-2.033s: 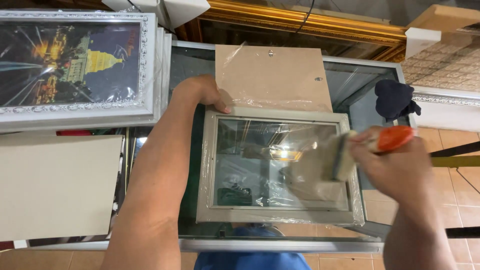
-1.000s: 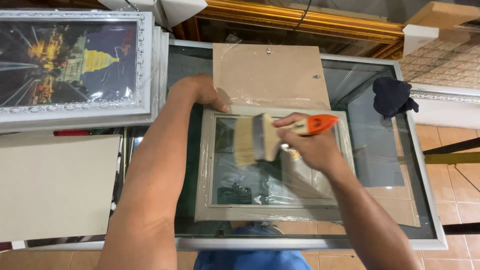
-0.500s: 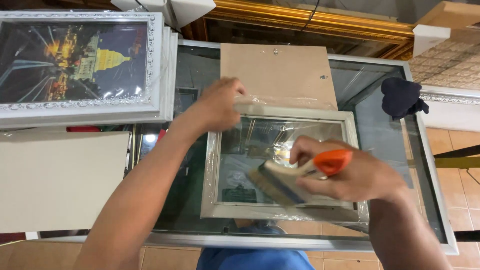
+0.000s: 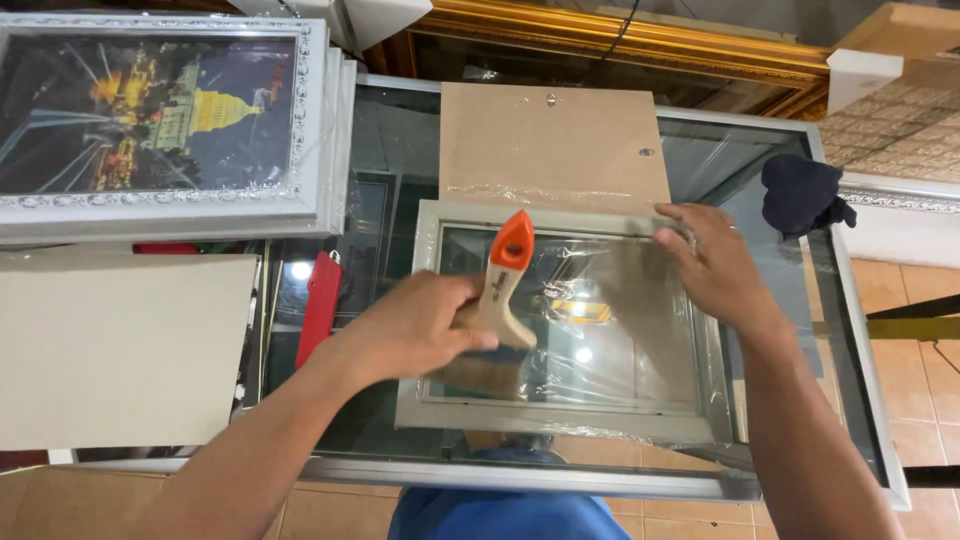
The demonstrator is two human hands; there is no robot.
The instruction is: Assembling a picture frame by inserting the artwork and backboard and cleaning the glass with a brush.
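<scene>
One flat brush [image 4: 505, 290] with a wooden, orange-tipped handle sits gripped in the left hand [image 4: 425, 325], bristles on the pale rectangular frame [image 4: 560, 415] wrapped in crinkled plastic, lying on the glass surface [image 4: 400, 140]. The right hand [image 4: 715, 265] presses open on the frame's corner.

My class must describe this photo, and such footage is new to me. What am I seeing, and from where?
No machine here: a camera on a person's head looks down at their bare hands. The left hand holds a brush with an orange handle over a pale frame wrapped in clear film. The right hand rests on the frame's top right corner. The frame lies on a glass table, near a brown board, a framed picture and a dark cloth.
</scene>
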